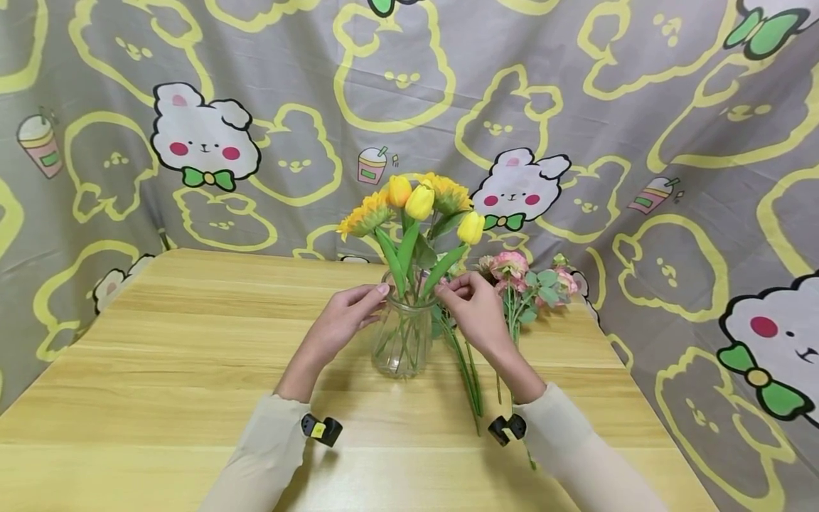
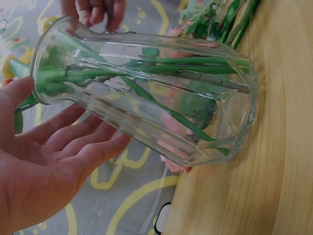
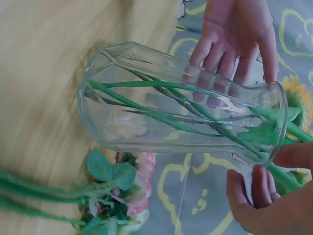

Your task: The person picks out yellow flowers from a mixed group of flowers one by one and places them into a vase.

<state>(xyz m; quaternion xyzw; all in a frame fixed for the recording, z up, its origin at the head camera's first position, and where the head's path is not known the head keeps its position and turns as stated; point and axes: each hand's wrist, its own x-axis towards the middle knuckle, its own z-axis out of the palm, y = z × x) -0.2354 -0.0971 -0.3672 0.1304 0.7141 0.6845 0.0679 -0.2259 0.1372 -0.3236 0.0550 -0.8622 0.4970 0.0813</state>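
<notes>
A clear glass vase stands upright on the table, holding yellow tulips and sunflowers. Their green stems cross inside the glass. On the vase's left, my left hand has its thumb at the rim, beside the leaves; its other fingers stretch loosely along the neck in the left wrist view. My right hand is at the opposite side of the mouth, fingertips by a tulip leaf. In the right wrist view its thumb lies close to the rim, apart from its loosely bent fingers.
Pink flowers with green leaves lie on the table right of the vase, their long stems pointing toward the front edge. A patterned cloth hangs behind and beside the table.
</notes>
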